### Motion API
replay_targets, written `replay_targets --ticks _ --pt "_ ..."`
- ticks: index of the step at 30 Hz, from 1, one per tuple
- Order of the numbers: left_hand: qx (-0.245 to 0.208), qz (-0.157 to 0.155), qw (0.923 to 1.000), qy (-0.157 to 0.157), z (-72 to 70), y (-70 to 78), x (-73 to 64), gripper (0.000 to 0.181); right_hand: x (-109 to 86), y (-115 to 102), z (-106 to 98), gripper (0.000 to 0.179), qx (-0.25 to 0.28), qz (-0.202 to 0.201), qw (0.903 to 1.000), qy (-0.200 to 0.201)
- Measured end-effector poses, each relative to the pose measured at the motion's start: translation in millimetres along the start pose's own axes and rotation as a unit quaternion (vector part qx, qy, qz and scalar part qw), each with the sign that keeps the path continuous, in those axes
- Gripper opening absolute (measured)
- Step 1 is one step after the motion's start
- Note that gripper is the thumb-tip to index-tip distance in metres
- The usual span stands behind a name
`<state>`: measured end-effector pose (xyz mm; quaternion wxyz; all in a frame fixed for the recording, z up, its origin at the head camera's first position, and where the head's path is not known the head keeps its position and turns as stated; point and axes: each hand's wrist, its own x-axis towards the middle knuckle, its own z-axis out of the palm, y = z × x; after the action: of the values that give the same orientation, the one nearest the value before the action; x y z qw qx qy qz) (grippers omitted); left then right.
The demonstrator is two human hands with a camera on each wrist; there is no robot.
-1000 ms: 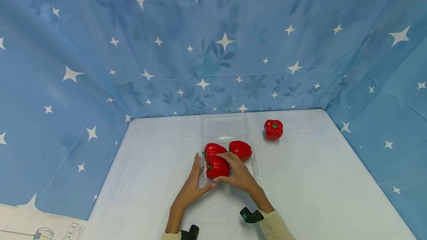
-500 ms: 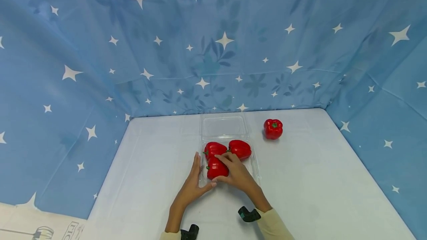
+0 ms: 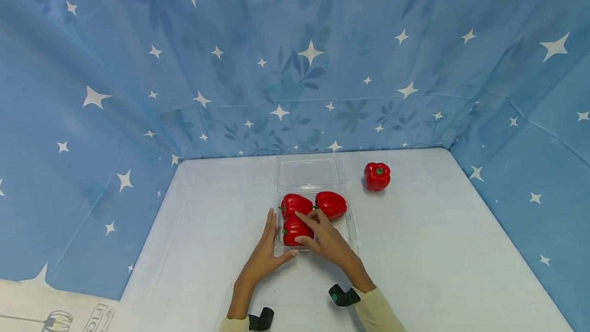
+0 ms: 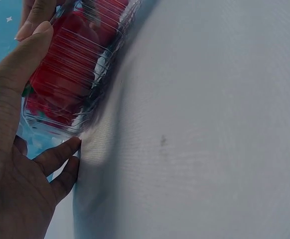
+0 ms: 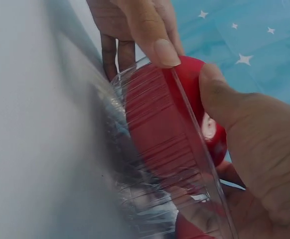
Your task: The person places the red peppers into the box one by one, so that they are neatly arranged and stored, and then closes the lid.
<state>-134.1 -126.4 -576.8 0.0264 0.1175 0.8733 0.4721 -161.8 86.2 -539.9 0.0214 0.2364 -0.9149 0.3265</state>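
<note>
A clear plastic clamshell box [image 3: 349,237] stands on the table and holds three red bell peppers. In the head view, my right hand [image 3: 328,242] has its thumb and fingers about the near bell pepper [image 3: 295,232]. The far left pepper [image 3: 296,204] and far right pepper [image 3: 331,204] lie behind it. Flanking the box's left side is my left hand [image 3: 264,257], fingers straight and thumb across the front edge. From the left wrist, this left hand [image 4: 20,189] shows its thumb by the rim. The right thumb [image 5: 219,97] presses the pepper [image 5: 187,82] in the right wrist view.
The box's clear lid [image 3: 308,172] lies folded back behind it. One loose red bell pepper [image 3: 377,177] sits at the back right of the white table [image 3: 438,240]. A blue starred curtain [image 3: 295,65] hangs behind the table's back edge.
The near bell pepper has shifted slightly left inside the box, and the right thumb has moved up onto its side. The left hand has stayed beside the box.
</note>
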Motion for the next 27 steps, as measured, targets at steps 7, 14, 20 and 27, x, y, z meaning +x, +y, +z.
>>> replay_targets --ticks 7,14,20,27 --pt "0.001 0.003 1.0 0.0 -0.2 0.4 0.4 0.113 -2.6 1.5 0.7 0.056 0.016 0.011 0.9996 0.018" --pt "0.006 0.001 1.0 0.003 -0.6 1.0 0.6 0.113 -3.4 -3.7 0.9 0.055 -0.01 0.028 0.9992 0.026" --pt "0.006 0.0 1.0 0.003 -0.1 1.2 0.4 0.112 -2.5 -4.9 3.4 0.054 -0.074 0.019 0.9968 0.025" --pt "0.007 -0.007 1.0 0.002 0.8 1.6 0.2 0.113 -5.2 -2.9 6.2 0.056 -0.094 0.001 0.995 0.036"
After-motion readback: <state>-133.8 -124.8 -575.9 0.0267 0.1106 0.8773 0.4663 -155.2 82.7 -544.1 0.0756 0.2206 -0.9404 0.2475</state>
